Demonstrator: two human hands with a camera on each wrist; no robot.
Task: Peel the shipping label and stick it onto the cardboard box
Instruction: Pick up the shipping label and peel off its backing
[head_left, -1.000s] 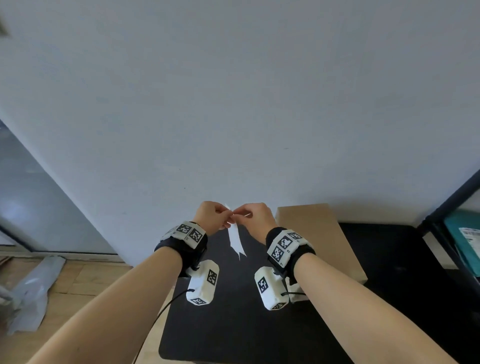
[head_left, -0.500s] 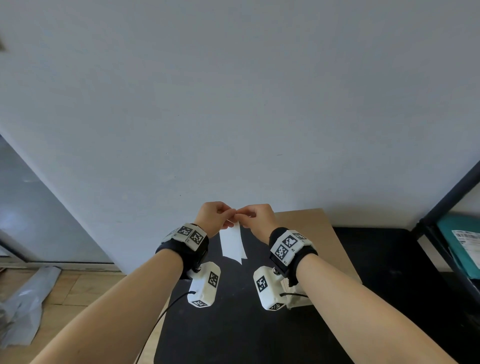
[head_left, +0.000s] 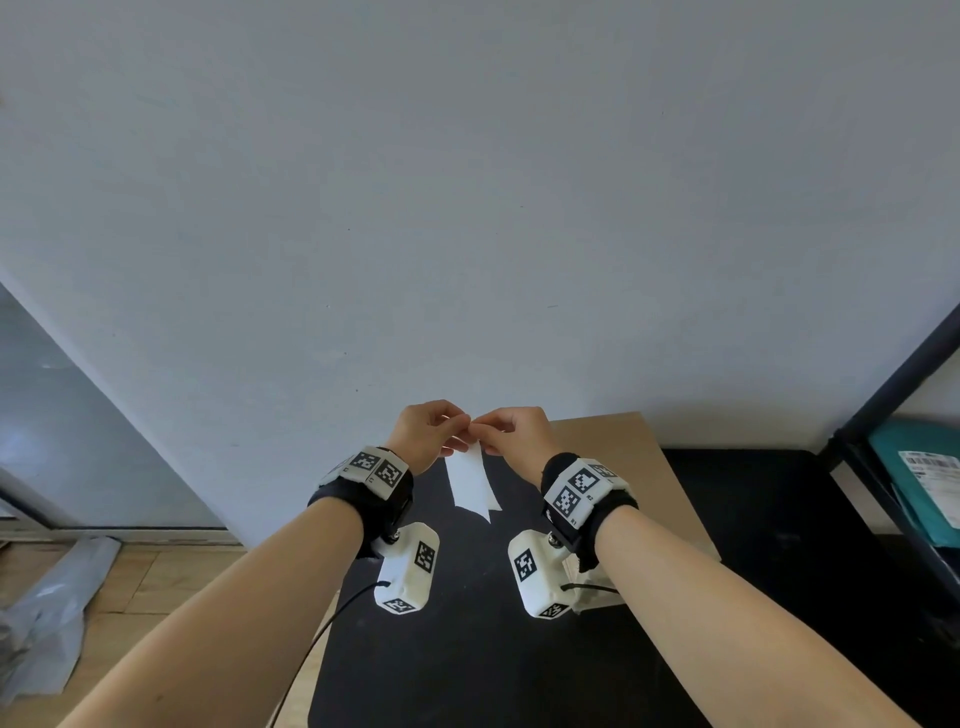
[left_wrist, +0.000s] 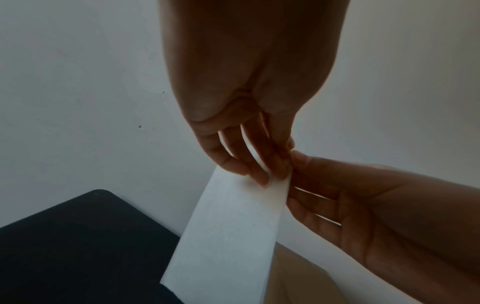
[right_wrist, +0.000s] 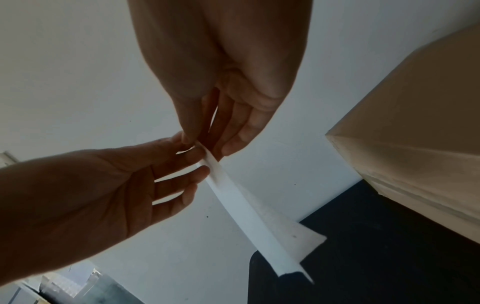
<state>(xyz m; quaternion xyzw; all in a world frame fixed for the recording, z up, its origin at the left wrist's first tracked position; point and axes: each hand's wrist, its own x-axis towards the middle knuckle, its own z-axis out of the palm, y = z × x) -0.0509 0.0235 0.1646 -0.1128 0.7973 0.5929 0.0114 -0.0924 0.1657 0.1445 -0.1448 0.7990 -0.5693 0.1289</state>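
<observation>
Both my hands, L hand & R hand, pinch top edge of white paper shipping label; I'd separate layers slowly, w/ tan cardboard box nearby.

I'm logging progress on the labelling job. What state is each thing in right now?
Label: held up in the air by its top edge, hanging down, not yet on the box.
Left hand: pinches the label's top edge.
Right hand: pinches the same edge.
Cardboard box: on the black table, closed, no label visible on its top.
</observation>
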